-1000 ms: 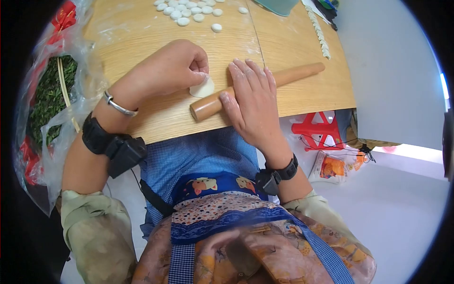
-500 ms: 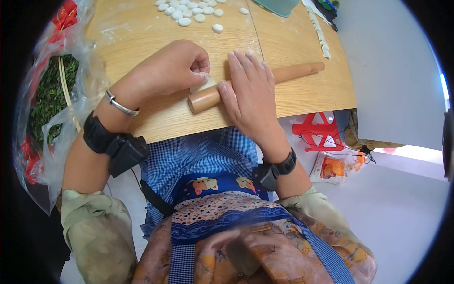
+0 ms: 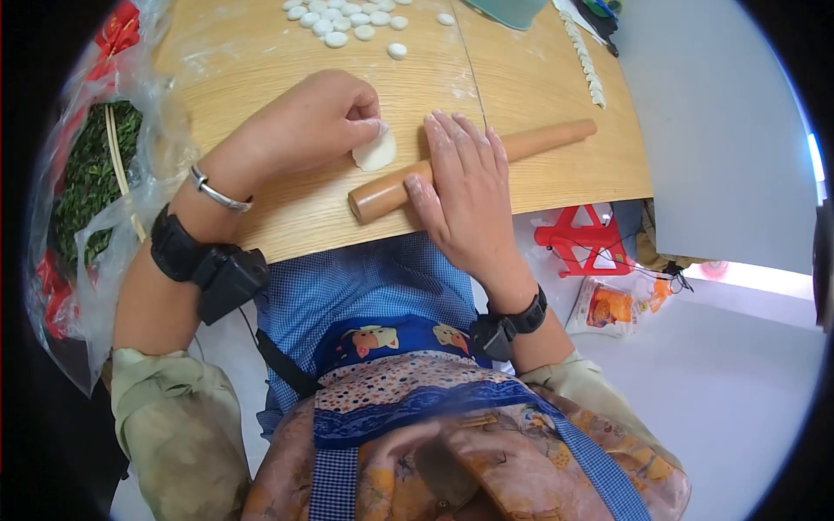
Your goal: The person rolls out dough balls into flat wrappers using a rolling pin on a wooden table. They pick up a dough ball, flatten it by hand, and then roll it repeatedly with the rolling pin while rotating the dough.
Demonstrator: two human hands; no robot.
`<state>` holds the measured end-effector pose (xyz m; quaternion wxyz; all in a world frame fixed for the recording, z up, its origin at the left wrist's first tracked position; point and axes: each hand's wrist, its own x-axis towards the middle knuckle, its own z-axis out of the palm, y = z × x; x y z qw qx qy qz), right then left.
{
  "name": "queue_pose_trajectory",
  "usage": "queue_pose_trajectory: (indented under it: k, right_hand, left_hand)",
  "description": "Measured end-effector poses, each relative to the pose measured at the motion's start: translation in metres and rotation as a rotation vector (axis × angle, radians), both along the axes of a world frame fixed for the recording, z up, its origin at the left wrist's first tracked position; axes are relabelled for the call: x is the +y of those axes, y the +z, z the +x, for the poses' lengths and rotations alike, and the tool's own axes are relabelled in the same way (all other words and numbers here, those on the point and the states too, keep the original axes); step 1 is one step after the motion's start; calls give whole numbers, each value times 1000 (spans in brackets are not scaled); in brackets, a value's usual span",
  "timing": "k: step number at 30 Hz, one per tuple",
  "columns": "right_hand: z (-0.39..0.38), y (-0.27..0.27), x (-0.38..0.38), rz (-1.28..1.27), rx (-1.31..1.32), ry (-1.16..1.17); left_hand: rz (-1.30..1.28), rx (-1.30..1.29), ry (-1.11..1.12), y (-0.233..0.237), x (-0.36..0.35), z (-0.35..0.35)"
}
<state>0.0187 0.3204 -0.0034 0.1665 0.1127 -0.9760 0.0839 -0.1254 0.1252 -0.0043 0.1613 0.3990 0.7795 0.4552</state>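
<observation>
In the head view, my left hand (image 3: 334,117) pinches the upper edge of a thin, round dough wrapper (image 3: 375,154), which lies on the wooden table. My right hand (image 3: 465,178) rests on a wooden rolling pin (image 3: 543,141), its fingers stretched along the far side and the thumb over the near part. The pin lies slantwise close to the table's front edge. Its left end is just below the wrapper, apart from it. Several small white dough discs (image 3: 336,39) lie beyond my hands at the top of the table.
A teal container (image 3: 512,10) stands at the far edge of view. A row of folded dough pieces (image 3: 584,61) runs along the right of the table (image 3: 608,165). At the left is a plastic bag (image 3: 95,165) with green leaves. A red stool (image 3: 584,243) stands below the table.
The rolling pin and my right hand have moved a little toward me, off the wrapper. More of the wrapper now shows beneath my left fingers.
</observation>
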Motion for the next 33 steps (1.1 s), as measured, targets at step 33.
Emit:
queue_pose_trajectory:
  k: [33]
  right_hand:
    - [-24, -4, 2, 17, 70, 36]
  left_hand:
    - [-60, -86, 57, 7, 2, 2]
